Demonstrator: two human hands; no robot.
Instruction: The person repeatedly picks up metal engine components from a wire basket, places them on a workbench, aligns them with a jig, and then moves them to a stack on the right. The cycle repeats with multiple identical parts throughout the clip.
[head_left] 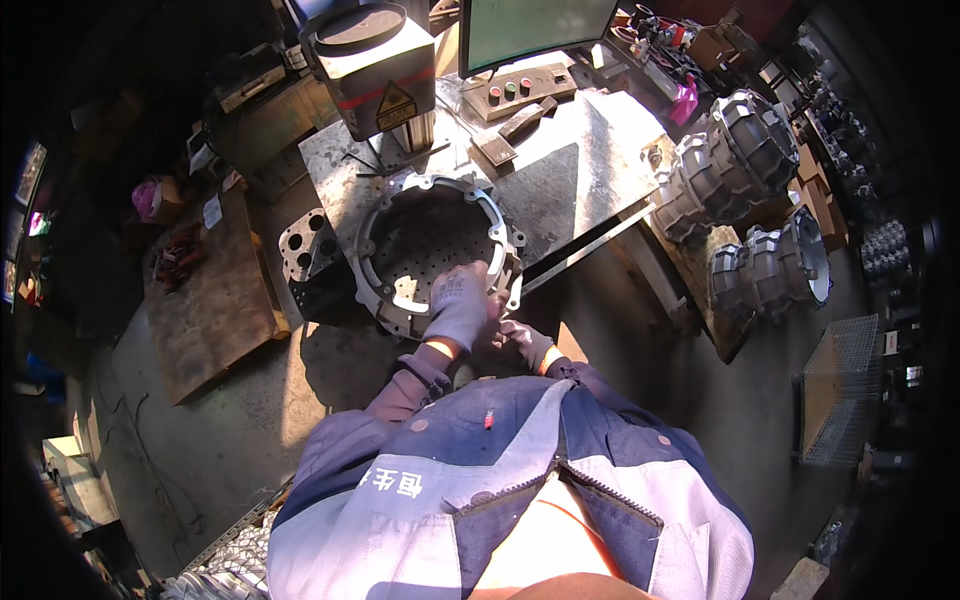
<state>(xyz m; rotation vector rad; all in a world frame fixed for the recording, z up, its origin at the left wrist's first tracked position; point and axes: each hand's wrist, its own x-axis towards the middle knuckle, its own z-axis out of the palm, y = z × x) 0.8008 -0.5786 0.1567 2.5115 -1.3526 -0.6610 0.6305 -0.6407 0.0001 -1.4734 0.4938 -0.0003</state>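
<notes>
A large round metal housing (364, 262) with an open middle and bolt lugs round its rim lies on the workbench in front of me. My left hand (460, 303), in a grey glove, reaches over its near rim with the fingers curled down on the inner side. Just to the right and closer to my body is my right hand (525, 343), also gloved, by the outer side of the housing. Its fingers are bent together, and shadow hides what lies between them. Through the opening shows a dark surface dotted with small holes.
Behind the housing stand a marking machine head (385, 75), a control box (520, 90) with coloured buttons and a monitor (540, 35). A metal rail (590, 240) runs right towards grey gearbox casings (735, 150). A perforated metal block (308, 245) and a wooden board (210, 295) are left.
</notes>
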